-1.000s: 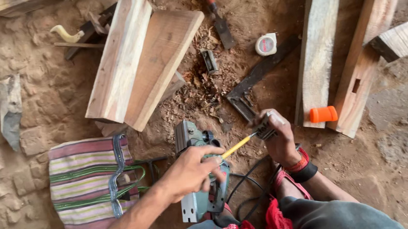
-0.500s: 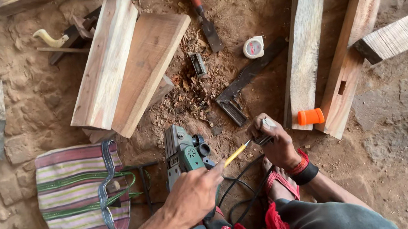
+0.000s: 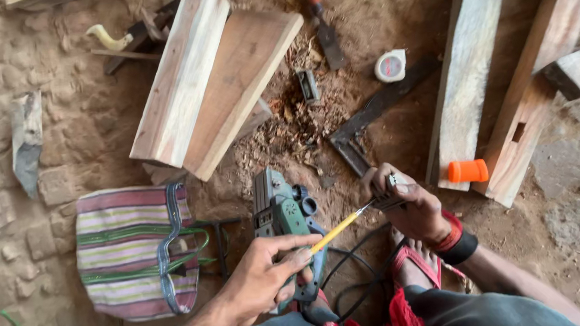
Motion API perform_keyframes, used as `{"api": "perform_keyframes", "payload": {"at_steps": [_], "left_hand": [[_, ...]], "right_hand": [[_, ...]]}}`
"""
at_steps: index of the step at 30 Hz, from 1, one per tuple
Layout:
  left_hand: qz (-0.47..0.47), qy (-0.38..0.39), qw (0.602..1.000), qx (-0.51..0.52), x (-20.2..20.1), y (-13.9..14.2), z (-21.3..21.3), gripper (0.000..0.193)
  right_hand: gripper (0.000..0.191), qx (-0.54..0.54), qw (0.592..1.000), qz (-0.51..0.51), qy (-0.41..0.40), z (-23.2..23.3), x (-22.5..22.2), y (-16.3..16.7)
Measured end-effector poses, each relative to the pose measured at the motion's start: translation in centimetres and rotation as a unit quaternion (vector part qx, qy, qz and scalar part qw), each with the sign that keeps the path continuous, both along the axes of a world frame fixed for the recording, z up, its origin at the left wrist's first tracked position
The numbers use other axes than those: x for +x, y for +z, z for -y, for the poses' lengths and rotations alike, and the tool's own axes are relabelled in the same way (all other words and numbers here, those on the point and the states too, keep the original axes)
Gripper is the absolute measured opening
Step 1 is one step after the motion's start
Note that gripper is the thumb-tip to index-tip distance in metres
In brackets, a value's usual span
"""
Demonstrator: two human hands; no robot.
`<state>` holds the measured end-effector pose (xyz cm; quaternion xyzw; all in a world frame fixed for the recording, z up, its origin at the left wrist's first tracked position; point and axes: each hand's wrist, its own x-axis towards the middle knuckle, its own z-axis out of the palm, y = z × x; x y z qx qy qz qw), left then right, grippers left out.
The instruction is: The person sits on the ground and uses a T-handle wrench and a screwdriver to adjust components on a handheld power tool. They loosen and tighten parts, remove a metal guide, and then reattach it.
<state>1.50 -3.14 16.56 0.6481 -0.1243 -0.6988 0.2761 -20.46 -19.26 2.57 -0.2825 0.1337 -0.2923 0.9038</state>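
Dirt floor, packed earth with stone paving at the left edge and wood shavings (image 3: 287, 125) strewn through the middle. We work crouched, a sandalled foot (image 3: 415, 263) below us.

Nearest: our left hand (image 3: 268, 278) closes around the yellow handle of a screwdriver (image 3: 340, 228), fingers wrapped, thumb on top. The shaft runs up and right to our right hand (image 3: 407, 205), which is clenched around a small dark metal part (image 3: 389, 193); the tip meets that part, though the exact contact is too small to read. The screwdriver looks light and stiff, its handle smooth; the grip sits best on the handle's thick end. The small part seems hard and easy to drop, so a full pinch suits it.

Just under the left hand lies a green electric planer (image 3: 280, 215), its black cord (image 3: 354, 275) looping toward the foot. We judge it heavy and rigid, best taken by its rear handle.

Left of it, a striped cloth bag (image 3: 128, 251), soft and slack.

Farther out: an orange cap (image 3: 468, 171) beside a mortised beam (image 3: 531, 116), a steel square (image 3: 370, 125), a tape measure (image 3: 390, 65), two stacked planks (image 3: 211, 83), a chisel (image 3: 320, 22).
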Motion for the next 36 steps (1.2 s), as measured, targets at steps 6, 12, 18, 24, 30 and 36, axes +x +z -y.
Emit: {"api": "perform_keyframes", "payload": {"at_steps": [6, 12, 18, 24, 30, 36], "left_hand": [[0.246, -0.175, 0.924, -0.234, -0.9, 0.4, 0.7, 0.032], [0.290, -0.177, 0.893, -0.295, -1.2, 2.0, 1.4, 0.029], [0.204, -0.245, 0.947, 0.028, 1.5, 1.8, 3.2, 0.042], [0.344, -0.094, 0.916, -0.182, 9.4, -4.5, -9.2, 0.043], [0.484, 0.065, 0.866, -0.105, 9.1, -17.9, -18.4, 0.039], [0.576, -0.007, 0.815, 0.062, 6.7, -18.3, -14.9, 0.033]], "right_hand": [[0.036, -0.030, 0.999, 0.014, -0.021, 0.9, -0.6, -0.4], [0.033, -0.032, 0.998, 0.027, -0.043, 0.8, -0.3, -1.3], [0.035, 0.001, 0.999, -0.037, 0.009, 1.6, 1.5, -4.0], [0.038, 0.151, 0.984, -0.095, 0.016, 2.3, 2.5, -6.5], [0.039, 0.179, 0.961, -0.200, 0.064, 1.6, 4.2, -7.7], [0.035, 0.038, 0.978, -0.177, 0.103, -1.2, 6.1, -6.1]]}}
